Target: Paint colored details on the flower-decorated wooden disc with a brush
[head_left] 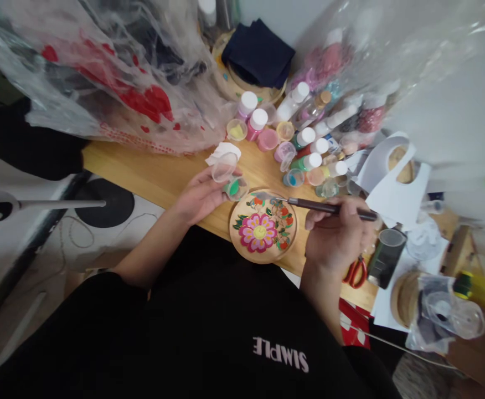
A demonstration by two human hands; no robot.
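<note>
In my left hand is a small clear cup of green paint, its lid hinged open. My right hand grips a dark-handled palette knife. The knife's thin metal blade points left, over the upper edge of a round wooden plaque. Painted on the plaque is a large pink flower with a yellow centre, with green leaves and orange-red blossoms around it. The green cup is just left of the plaque's upper rim. Whether the blade touches the plaque, I cannot tell.
Several white-capped paint bottles and small paint cups stand behind the plaque. A plastic bag with red hearts covers the back left. Red-handled scissors and a dark phone-like object lie at right.
</note>
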